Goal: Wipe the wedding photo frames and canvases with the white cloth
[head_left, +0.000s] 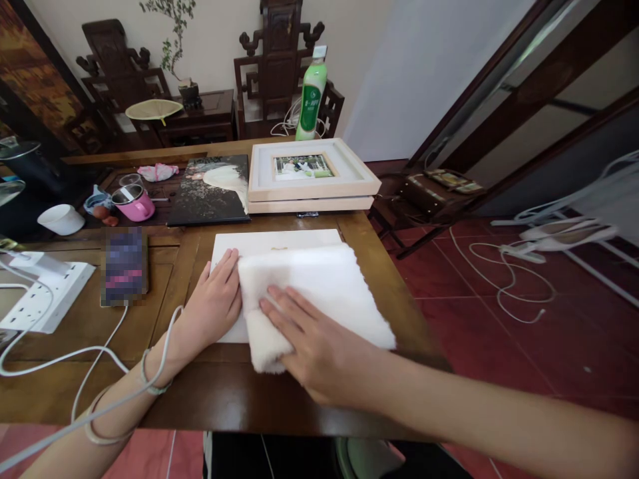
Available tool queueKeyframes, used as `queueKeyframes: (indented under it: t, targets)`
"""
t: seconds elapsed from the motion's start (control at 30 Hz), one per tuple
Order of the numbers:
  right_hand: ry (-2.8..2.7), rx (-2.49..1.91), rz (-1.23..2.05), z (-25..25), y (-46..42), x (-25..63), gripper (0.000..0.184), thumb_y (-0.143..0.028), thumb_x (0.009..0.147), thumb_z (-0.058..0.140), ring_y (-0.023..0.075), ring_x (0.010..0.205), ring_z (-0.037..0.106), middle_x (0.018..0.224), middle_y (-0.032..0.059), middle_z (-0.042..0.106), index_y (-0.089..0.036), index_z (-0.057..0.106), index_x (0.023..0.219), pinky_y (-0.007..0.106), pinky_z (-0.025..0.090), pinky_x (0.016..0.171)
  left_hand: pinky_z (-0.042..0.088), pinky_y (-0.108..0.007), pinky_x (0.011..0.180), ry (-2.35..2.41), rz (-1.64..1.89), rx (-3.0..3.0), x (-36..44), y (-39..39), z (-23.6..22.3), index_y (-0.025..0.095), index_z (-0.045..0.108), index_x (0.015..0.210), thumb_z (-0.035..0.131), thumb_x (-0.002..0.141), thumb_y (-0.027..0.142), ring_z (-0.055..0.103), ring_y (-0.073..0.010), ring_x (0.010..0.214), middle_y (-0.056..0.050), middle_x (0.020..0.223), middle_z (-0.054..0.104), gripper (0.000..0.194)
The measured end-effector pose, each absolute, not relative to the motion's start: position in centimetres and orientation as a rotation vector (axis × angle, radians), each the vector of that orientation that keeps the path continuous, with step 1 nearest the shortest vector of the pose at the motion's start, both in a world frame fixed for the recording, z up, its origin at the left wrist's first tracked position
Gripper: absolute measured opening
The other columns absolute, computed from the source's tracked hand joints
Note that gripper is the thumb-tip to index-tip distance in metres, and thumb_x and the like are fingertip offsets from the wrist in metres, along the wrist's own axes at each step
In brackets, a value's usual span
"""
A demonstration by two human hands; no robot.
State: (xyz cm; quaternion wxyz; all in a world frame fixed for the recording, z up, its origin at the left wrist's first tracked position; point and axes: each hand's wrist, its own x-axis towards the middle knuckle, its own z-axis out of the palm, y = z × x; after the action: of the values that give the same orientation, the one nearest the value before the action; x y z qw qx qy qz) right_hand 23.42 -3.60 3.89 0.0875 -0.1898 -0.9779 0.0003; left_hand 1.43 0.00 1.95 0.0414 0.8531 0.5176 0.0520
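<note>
A fluffy white cloth lies folded over a flat white board on the wooden table. My right hand presses on the cloth's left part, its fingers stretched along the fold and gripping it; the thumb is hidden. My left hand rests with extended fingers on the board's left edge, right beside the cloth. Most of the board is covered by the cloth. A white cable crosses over my left forearm.
Behind the board are a light wood picture frame, a dark photo panel and a green bottle. A phone, a power strip, a pink mug and a white cup stand to the left.
</note>
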Motion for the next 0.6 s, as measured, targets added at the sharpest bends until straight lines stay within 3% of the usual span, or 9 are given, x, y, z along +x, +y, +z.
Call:
queueKeyframes:
  t: [0.13,0.27,0.47,0.6]
  targets:
    - [-2.889,-0.442,-0.012,4.2,-6.3,24.2,0.016,-0.027,0.078,0.067,0.0472,0.127,0.05,0.136,0.0274,0.057,-0.013,0.074,0.076,0.063,0.038,0.107,0.029,-0.057,0.116,1.565,0.178,2.61,1.1,0.0,1.7,0.008,0.035,0.146,0.033,0.092,0.015,0.022,-0.031,0.15,-0.022,0.156,0.034,0.055]
    - [-2.925,-0.52,0.026,4.4,-5.1,24.5,0.014,-0.025,0.075,0.071,0.0457,0.131,0.047,0.14,0.0267,0.053,-0.012,0.075,0.077,0.059,0.039,0.109,0.03,-0.058,0.116,1.571,0.19,2.604,1.1,-0.1,1.7,0.008,0.036,0.146,0.031,0.094,0.017,0.024,-0.0311,0.149,-0.022,0.156,0.035,0.053]
    - [-2.984,-0.905,-0.035,4.4,1.2,23.2,0.022,-0.007,0.08,0.064,0.0414,0.138,0.039,0.146,0.0217,0.049,-0.013,0.074,0.098,0.06,0.037,0.109,0.031,-0.057,0.115,1.62,0.196,2.618,1.6,-0.1,1.9,0.006,0.037,0.146,0.024,0.101,0.027,0.028,-0.0307,0.148,-0.021,0.155,0.037,0.051]
    - [-3.002,-1.003,-0.117,4.9,4.2,22.1,0.028,-0.003,0.085,0.055,0.0423,0.137,0.04,0.144,0.0237,0.051,-0.011,0.073,0.105,0.06,0.04,0.106,0.032,-0.056,0.115,1.613,0.21,2.625,1.6,-0.1,1.9,0.01,0.037,0.147,0.024,0.102,0.027,0.028,-0.0294,0.148,-0.02,0.155,0.039,0.05]
